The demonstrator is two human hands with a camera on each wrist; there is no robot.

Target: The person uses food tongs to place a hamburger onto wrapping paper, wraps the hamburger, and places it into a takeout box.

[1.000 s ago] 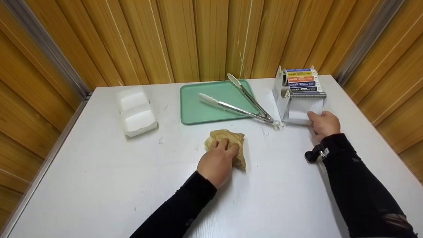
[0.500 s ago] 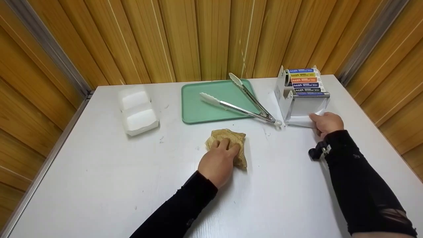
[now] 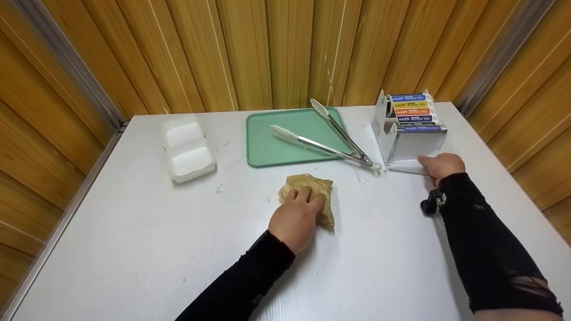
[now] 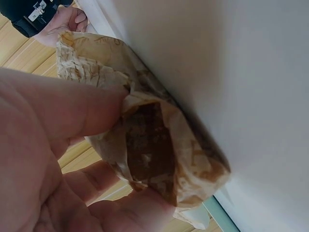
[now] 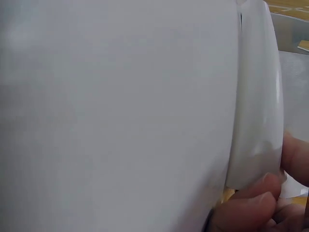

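Observation:
My left hand (image 3: pixel 293 220) holds a brown paper-wrapped packet (image 3: pixel 303 180) on the table. In the left wrist view the thumb and fingers grip the crumpled packet (image 4: pixel 149 145), with a dark patch showing in its wrapping. At the right my right hand (image 3: pixel 445 167) grips the lower front edge of a white label dispenser (image 3: pixel 412 147). Coloured labels (image 3: pixel 414 112) lie across its top, with a blue label along the serrated front edge. The right wrist view shows the thumb and fingers on either side of the white front lip (image 5: pixel 256 106); whether paper is pinched there I cannot tell.
A green tray (image 3: pixel 267 154) lies at the back middle. Metal tongs (image 3: pixel 328 149) with pale tips rest spread across it, their hinge end on the table beside the dispenser. An opened white carton (image 3: pixel 192 162) stands at the left. Wood-patterned walls (image 3: pixel 285 53) enclose the table.
A blue label has appeared along the dispenser's serrated edge, and the white sheet over its front panel has shifted lower. My right hand has moved slightly; my left stays on the packet.

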